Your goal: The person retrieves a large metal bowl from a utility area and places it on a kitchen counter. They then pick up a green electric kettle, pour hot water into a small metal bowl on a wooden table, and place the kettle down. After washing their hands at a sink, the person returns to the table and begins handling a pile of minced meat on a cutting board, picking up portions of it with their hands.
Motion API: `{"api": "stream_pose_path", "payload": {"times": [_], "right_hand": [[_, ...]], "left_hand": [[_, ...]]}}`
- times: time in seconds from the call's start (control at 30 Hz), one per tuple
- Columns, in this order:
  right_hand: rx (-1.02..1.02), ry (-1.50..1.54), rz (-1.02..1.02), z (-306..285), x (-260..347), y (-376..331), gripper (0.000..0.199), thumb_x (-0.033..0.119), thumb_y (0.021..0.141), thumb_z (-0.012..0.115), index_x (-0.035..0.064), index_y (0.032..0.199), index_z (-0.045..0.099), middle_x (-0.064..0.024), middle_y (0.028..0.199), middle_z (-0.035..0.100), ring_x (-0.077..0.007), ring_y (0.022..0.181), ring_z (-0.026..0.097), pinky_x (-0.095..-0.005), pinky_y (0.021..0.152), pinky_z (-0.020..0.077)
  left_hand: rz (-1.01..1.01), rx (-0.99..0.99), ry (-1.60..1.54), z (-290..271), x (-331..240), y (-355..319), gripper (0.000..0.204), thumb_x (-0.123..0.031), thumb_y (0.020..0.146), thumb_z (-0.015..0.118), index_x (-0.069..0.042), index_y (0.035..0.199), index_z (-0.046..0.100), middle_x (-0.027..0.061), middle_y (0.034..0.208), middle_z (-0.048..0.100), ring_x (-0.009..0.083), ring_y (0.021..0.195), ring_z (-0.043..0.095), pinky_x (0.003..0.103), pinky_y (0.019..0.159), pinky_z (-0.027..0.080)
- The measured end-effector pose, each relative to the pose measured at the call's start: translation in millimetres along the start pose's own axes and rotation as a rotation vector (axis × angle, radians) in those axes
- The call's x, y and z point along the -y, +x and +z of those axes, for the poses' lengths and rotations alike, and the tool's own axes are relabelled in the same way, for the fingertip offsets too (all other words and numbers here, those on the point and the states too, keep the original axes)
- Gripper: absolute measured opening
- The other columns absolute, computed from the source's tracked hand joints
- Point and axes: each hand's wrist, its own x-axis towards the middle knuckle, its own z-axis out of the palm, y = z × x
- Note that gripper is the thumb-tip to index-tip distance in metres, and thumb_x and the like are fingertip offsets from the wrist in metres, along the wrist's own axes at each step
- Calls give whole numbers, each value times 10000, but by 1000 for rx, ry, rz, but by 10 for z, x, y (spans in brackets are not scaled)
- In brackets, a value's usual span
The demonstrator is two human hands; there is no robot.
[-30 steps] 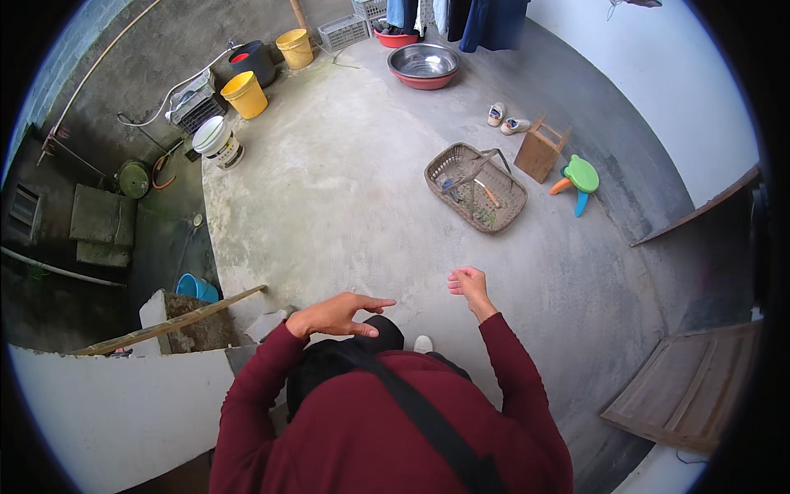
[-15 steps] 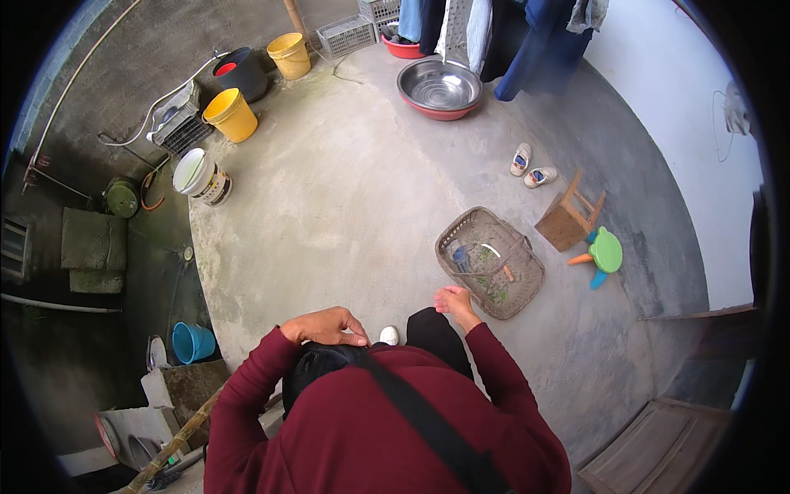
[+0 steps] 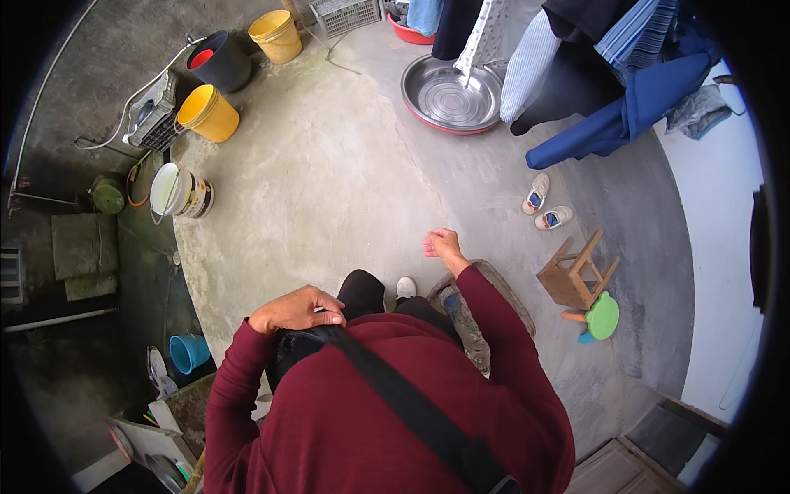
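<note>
My left hand [image 3: 298, 311] is closed at my waist, its thumb and fingers on the black shoulder strap [image 3: 370, 375] where it meets a dark bag [image 3: 290, 350] at my hip. My right hand [image 3: 444, 249] hangs in front of me over the concrete, fingers curled together, with nothing visible in it. Below my right forearm lies a shallow brown woven basket [image 3: 517, 298], partly hidden by my arm and body. One white shoe [image 3: 406, 287] shows on the floor between my dark trouser legs.
Ahead, laundry [image 3: 625, 107] hangs over a metal basin [image 3: 451, 92]. Light shoes [image 3: 536, 194], a tipped wooden stool [image 3: 576, 276] and a green-topped stool [image 3: 602, 316] are on the right. Along the left stand a white bucket [image 3: 196, 198], yellow buckets [image 3: 216, 119] and a blue bucket [image 3: 189, 352].
I have moved forward, so the basin and laundry are closer and the basket has slid beneath my right arm. My right hand has risen and swung forward. The left stays at the strap.
</note>
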Motion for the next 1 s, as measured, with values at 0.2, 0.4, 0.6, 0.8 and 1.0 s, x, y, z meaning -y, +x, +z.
{"api": "stream_pose_path", "payload": {"times": [0.2,0.4,0.6,0.8,1.0], "right_hand": [[108,-69,66,585,921,1563,173,142,833,523,-13,901,561,-123,795,617,-199,629,610,-305,545,521],[-232,131,210,358,976,3255,135,76,781,516,-26,863,549,-135,714,602,-224,550,601,-350,492,531],[-541,248,275,-17,877,4835,177,97,802,520,-53,893,543,-135,730,580,-238,575,598,-366,519,543],[-633,257,321,-480,823,6295,316,175,813,578,-50,1022,507,-159,1000,522,-264,872,552,-402,644,545],[-731,581,464,-680,826,7337,509,267,782,628,72,1208,429,-107,1232,421,-310,1097,409,-523,828,417]], "left_hand": [[0,-101,-120,-1331,-66,628,262,-290,846,570,-50,893,663,102,901,648,242,1019,554,350,851,428],[-117,-91,-120,-2749,121,1214,209,-233,800,639,-30,841,670,82,828,654,253,1046,529,387,888,399],[-255,-88,-308,-3757,374,1735,203,-215,798,642,-20,846,670,78,829,656,248,1032,524,377,917,385],[-319,-107,-308,-4617,694,2543,173,-195,798,640,-29,834,675,88,824,653,261,1048,521,377,886,410],[-342,-89,-285,-5323,1082,3386,236,-259,793,644,-30,841,675,116,863,648,251,1057,519,351,838,439]]}}
